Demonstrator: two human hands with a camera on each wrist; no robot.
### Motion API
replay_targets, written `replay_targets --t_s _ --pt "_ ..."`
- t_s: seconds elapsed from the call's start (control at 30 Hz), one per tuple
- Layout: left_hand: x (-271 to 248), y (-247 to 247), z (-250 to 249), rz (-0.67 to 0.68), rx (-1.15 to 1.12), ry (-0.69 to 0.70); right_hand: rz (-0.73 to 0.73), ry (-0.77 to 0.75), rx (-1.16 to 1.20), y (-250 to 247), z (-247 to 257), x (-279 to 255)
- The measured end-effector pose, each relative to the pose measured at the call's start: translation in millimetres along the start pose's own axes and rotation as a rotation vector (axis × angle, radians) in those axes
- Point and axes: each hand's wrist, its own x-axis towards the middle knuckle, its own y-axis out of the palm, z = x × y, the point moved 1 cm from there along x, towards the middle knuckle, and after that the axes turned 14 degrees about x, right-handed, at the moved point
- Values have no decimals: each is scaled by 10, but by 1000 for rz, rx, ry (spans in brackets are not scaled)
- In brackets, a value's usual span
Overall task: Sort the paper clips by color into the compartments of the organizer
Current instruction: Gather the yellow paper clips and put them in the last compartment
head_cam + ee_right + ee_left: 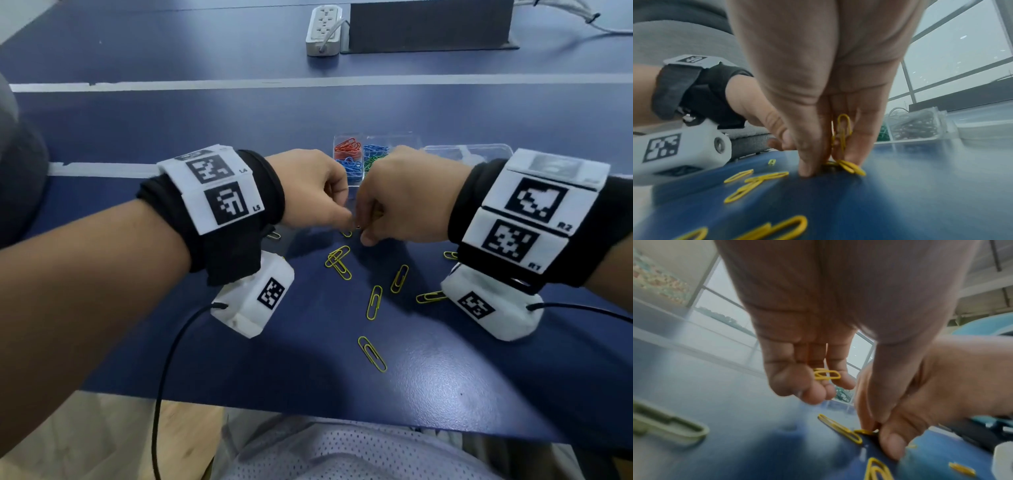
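A yellow clip [827,374] is cradled in the curled fingers of the left hand [308,188]; more yellow clips [844,129] are pinched at the blue table [445,377] by the right hand [407,198]; loose yellow clips [373,301] are scattered nearby; the organizer [346,140] stands behind, partly filled.

Black fabric wraps [263,186] circle both wrists, each carrying a band of white panels [212,190] printed with black square-grid markers; small labels read L4 and L5 on the left, R1 and R2 on the right [524,219]. A white camera housing [255,298] hangs under each wrist, marked with another black-and-white code, and a thin black cable [164,387] trails from each. The forearms are bare. A pale mesh garment [342,455] covers the lap.
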Motion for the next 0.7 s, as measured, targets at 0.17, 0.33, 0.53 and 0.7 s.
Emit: replay_targets --t_s 0.17,0.33,0.53,0.7 --pt "36 46 -14 -48 158 66 -2 -28 16 29 24 -4" --pt "55 37 -15 -81 149 105 5 27 120 -29 -23 -43" --pt "66 61 -10 -61 168 144 -77 86 204 -98 -163 -145" --pt "20 58 -21 -64 225 223 -112 210 366 -101 -278 -166"
